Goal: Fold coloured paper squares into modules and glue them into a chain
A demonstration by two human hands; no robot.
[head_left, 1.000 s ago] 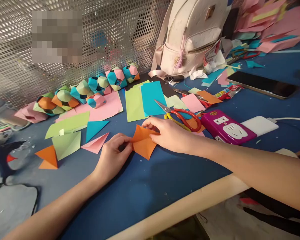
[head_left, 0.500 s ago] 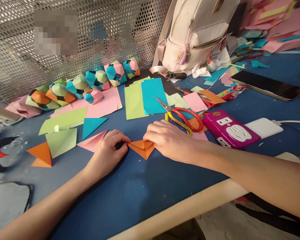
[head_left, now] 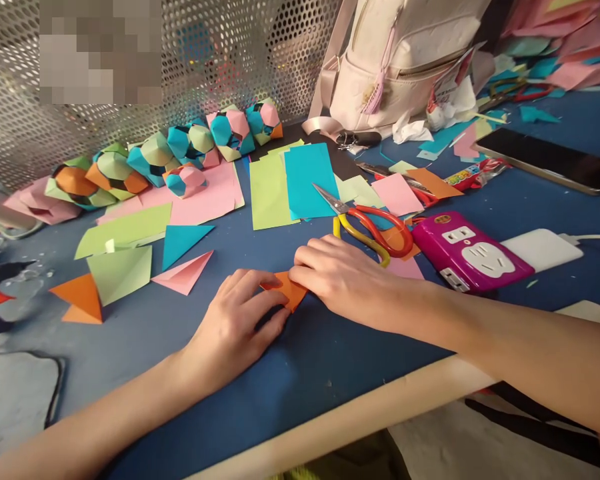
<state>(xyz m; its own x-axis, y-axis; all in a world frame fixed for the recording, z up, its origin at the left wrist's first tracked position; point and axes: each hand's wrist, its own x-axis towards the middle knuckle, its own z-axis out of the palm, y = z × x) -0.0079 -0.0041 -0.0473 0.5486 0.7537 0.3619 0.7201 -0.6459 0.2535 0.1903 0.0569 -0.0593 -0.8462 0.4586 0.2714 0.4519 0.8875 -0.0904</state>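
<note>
A small folded piece of orange paper (head_left: 293, 291) lies on the blue table between both hands, largely covered by fingers. My left hand (head_left: 235, 317) pinches its left and front side, thumb and fingertip meeting over it. The curled fingers of my right hand (head_left: 335, 277) hold its right end. Left of my left hand lie a pink folded triangle (head_left: 186, 273), a blue triangle (head_left: 184, 244), a pale green sheet (head_left: 123, 275) and an orange folded piece (head_left: 80, 300). Scissors (head_left: 367, 225) with red and yellow handles rest just beyond my right hand.
Blue and green sheets (head_left: 311, 181) lie past the hands. Folded paper balls (head_left: 153, 159) line the mesh screen (head_left: 240, 53). A purple power strip (head_left: 470, 252), a phone (head_left: 555, 159) and a white backpack (head_left: 405, 60) are on the right. The table's pale edge (head_left: 360, 412) runs nearest me.
My left hand has moved right and closer to my right hand, from the orange paper's left tip onto its front. Less of the paper shows. The view has shifted slightly.
</note>
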